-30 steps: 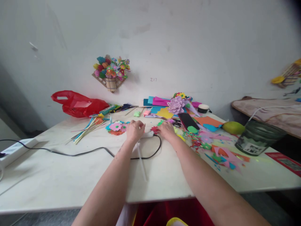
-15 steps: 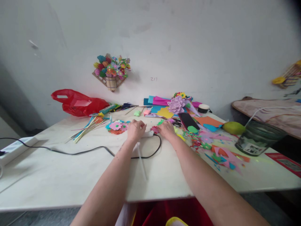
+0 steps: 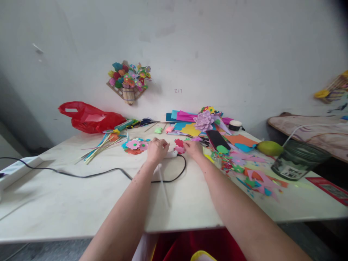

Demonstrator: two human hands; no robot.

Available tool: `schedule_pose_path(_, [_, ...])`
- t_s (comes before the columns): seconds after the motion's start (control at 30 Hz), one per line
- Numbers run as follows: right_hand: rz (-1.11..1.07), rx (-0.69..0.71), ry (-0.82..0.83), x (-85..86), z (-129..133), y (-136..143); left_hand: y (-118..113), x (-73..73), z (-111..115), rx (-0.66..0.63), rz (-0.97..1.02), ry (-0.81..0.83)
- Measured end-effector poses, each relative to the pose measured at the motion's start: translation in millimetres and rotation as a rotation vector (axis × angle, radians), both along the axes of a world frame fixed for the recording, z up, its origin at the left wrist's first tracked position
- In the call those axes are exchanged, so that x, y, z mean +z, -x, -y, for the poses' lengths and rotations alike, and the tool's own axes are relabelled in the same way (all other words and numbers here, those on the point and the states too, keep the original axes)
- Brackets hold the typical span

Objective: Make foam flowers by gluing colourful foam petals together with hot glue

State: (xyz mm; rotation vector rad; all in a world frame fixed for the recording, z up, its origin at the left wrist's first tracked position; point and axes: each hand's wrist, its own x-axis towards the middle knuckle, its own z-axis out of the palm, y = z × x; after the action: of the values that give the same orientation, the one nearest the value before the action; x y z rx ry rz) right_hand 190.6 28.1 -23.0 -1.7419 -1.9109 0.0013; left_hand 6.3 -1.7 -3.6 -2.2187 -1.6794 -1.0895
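Observation:
My left hand is closed, with thumb and fingertips together, above the white glue gun; anything in its fingers is too small to make out. A clear glue stick extends from the gun toward the front edge. My right hand pinches at the edge of a red foam flower. Just below that flower lies a pink-red foam flower. Layered foam flowers in pink, blue and orange rest left of my left hand.
A black cable crosses the left side to a white power strip. Foam scraps, a black phone, a green fruit and a glass jar are right. Behind sits a red bag.
My right hand has drawn its fingers together and shifted slightly, and the red flower now shows more fully beside its fingertips. My left hand has stayed in place.

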Motion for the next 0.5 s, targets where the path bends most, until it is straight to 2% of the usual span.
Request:
schedule_pose_path(0.13, [-0.352,0.088,-0.008,-8.1,-10,-3,0,0.8,1,0.005,-0.019,-0.005])
schedule_pose_path(0.23, [-0.526,0.148,-0.034,-15.3,-18,-4,-1,0.9,1,0.018,-0.032,0.002])
schedule_pose_path(0.4, [-0.603,0.181,-0.024,-19.0,-24,-2,-1,1.4,1,0.014,-0.051,0.001])
schedule_pose_path(0.5, [-0.549,0.208,-0.014,-17.0,-20,0,-1,1.7,1,0.011,-0.055,0.001])
